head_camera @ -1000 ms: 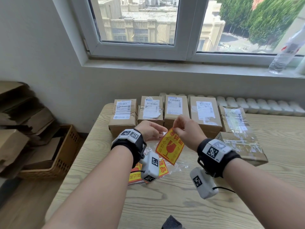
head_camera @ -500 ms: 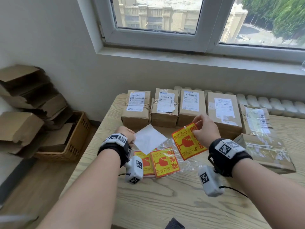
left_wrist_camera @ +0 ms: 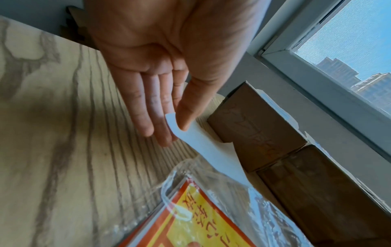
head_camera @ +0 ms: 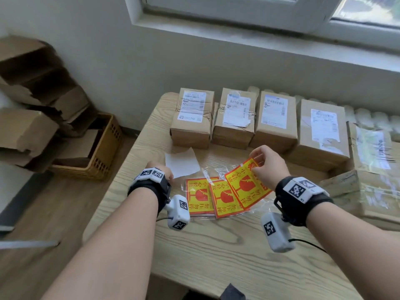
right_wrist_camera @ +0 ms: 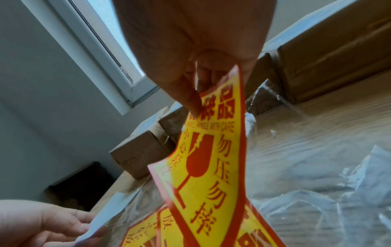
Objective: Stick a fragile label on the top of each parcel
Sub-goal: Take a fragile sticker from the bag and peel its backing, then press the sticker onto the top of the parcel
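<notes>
My right hand (head_camera: pixel 257 164) pinches the top edge of a yellow and red fragile label (head_camera: pixel 246 185) between thumb and fingers (right_wrist_camera: pixel 191 100), and the label (right_wrist_camera: pixel 211 158) hangs above the table. To the left, my left hand (head_camera: pixel 161 167) pinches a corner of the white backing paper (head_camera: pixel 181 162) with thumb against straight fingers (left_wrist_camera: pixel 148 120), low over the table. More labels (head_camera: pixel 207 198) lie in a clear plastic bag between my hands. Brown parcels (head_camera: pixel 192 118) (head_camera: pixel 234 120) (head_camera: pixel 275 120) stand in a row at the table's back, beyond both hands.
More parcels (head_camera: pixel 322 131) (head_camera: pixel 368 191) fill the right side of the wooden table (head_camera: pixel 216 256). A wicker basket (head_camera: pixel 104 152) and piled cardboard (head_camera: pixel 28 126) sit on the floor at the left. The wall and window sill rise behind the table.
The hands have drawn apart: the left took the white backing off to the left and down, while the right kept the label. The head camera has tilted downward.
</notes>
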A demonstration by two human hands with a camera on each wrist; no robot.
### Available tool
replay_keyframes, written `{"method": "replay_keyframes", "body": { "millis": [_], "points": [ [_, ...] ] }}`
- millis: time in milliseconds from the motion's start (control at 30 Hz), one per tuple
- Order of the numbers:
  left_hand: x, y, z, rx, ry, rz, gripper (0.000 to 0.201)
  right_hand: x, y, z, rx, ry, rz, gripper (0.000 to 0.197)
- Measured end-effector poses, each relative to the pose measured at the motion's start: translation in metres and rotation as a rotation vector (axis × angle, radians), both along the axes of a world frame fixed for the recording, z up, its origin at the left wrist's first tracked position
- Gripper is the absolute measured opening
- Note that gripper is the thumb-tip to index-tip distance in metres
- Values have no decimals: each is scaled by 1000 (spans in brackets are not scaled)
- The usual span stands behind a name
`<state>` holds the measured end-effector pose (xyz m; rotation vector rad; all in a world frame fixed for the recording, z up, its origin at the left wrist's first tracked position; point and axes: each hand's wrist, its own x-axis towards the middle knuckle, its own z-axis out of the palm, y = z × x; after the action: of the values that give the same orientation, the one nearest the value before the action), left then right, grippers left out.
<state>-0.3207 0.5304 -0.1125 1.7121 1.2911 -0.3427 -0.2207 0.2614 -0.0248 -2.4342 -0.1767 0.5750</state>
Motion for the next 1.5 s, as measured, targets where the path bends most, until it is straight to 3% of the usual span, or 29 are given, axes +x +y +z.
{"method": "replay_keyframes", "body": {
  "millis": [100,167,233,333,433,533,667,800,1000,1200,1267,1400,1500],
  "points": [
    [0,-11,25,63,79,-6,14,1,0,1,8,-7,1,25],
    [2,-13,32,149,85,-32,33,2,-1,4,15,-20,7,25],
    [2,-13,39,200,44,-40,39,3,-3,8,28,-35,15,26],
    [6,-14,55,265,-21,-41,9,2,-7,19,61,-49,27,26],
    [15,-29,82,195,-211,-93,11,1,-16,35,100,-68,41,27],
    [26,-63,114,40,-330,-298,8,2,-31,54,138,-92,74,27],
    [46,-126,158,-58,-336,-618,20,0,-58,79,157,-105,137,24],
    [63,-182,182,-96,-311,-732,21,0,-92,98,187,-151,169,26],
    [75,-239,193,-134,-338,-756,8,3,-148,112,246,-156,131,30],
    [88,-284,208,-129,-455,-684,6,7,-200,124,329,-213,-40,71],
    [94,-294,209,-185,-514,-593,5,14,-223,127,353,-151,-158,67],
    [94,-316,210,-328,-574,-451,5,18,-262,125,428,150,-280,43],
    [90,-332,207,-373,-535,-455,14,21,-275,117,499,96,-428,33]
  ]
}}
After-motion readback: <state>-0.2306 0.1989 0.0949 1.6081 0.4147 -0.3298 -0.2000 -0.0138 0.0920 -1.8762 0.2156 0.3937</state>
